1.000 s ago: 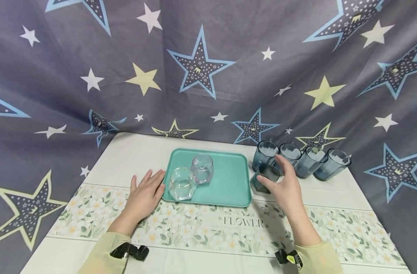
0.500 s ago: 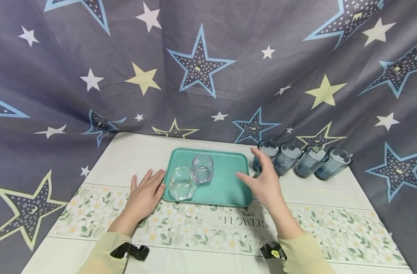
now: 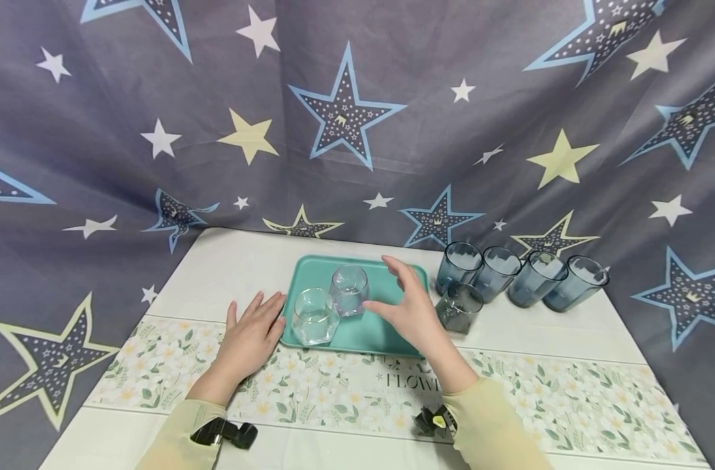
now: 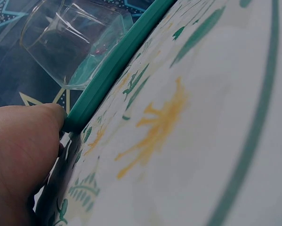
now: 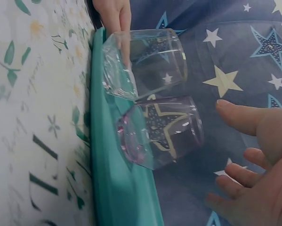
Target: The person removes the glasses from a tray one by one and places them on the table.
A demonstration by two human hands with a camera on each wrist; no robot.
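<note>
A teal tray [image 3: 387, 336] lies on the table with two glasses on it. The clear glass [image 3: 314, 318] stands at the tray's near left; the pinkish-purple glass [image 3: 349, 292] is just behind and right of it. My left hand [image 3: 248, 346] lies flat, its fingertips touching the tray's left edge; in the left wrist view the thumb [image 4: 46, 115] meets that rim. Above the tray's right half is my right hand [image 3: 413, 313], thumb and fingers spread with nothing between them. In the right wrist view its thumb [image 5: 242, 117] is apart from the purple glass.
A dark grey glass [image 3: 460, 310] stands just right of the tray. Behind and right of it, several blue glasses [image 3: 536, 281] form a row. A flower-printed cloth [image 3: 310, 398] covers the table, and a star-patterned curtain [image 3: 357, 189] hangs along the back.
My right hand has moved left from the dark grey glass to over the tray, near the purple glass. That dark glass stays in its place. My left hand has not moved.
</note>
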